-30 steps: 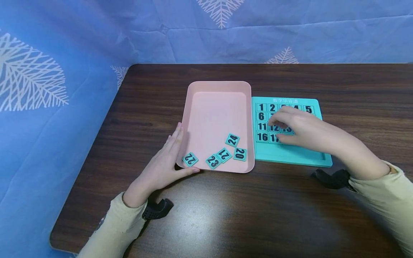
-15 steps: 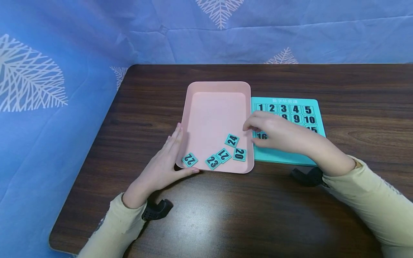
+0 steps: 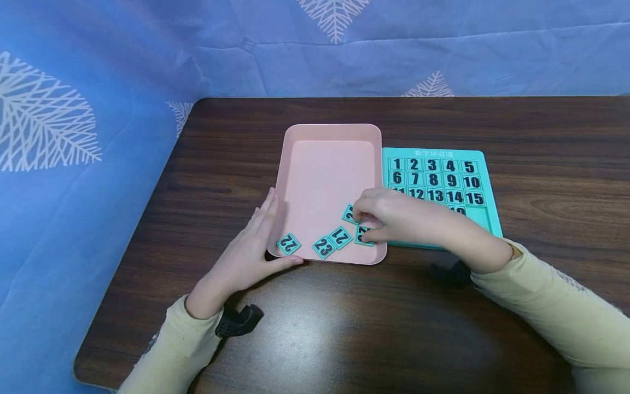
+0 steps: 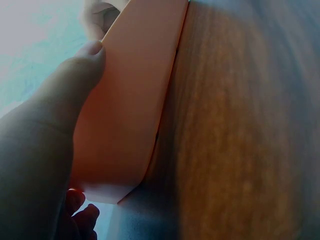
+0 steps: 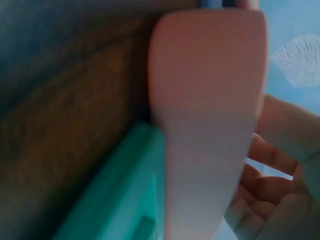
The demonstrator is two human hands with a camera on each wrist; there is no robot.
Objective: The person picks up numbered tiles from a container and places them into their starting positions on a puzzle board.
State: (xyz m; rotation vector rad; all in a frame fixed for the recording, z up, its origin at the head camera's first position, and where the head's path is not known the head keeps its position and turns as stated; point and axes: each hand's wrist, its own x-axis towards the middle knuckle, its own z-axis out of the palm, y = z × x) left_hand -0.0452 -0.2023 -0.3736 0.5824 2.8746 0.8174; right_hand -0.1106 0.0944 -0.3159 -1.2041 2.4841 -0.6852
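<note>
In the head view, my left hand [image 3: 243, 254] rests at the near-left corner of a pink tray [image 3: 320, 164], fingers straight along its left side and thumb at the near rim. Over the tray's near-right part is my right hand [image 3: 398, 216], thumb and index finger apart, above number tile 20 [image 3: 362, 236] and beside tile 24 [image 3: 350, 214]. Both tiles are partly covered by its fingers. Tiles 21 [image 3: 340, 237], 23 [image 3: 324, 247] and 22 [image 3: 289, 244] lie loose in the tray. The left wrist view shows the left thumb [image 4: 75, 75] against the tray wall.
A teal number board [image 3: 443, 154] adjoins the tray's right side, with rows of numbered tiles partly under the right forearm. Both stand on a dark wooden table [image 3: 295, 317]. A blue patterned cloth [image 3: 236, 49] hangs behind and to the left.
My right hand has moved left from over the number board, across the tray's right rim, to tiles 20 and 24. The left hand stays at the tray corner.
</note>
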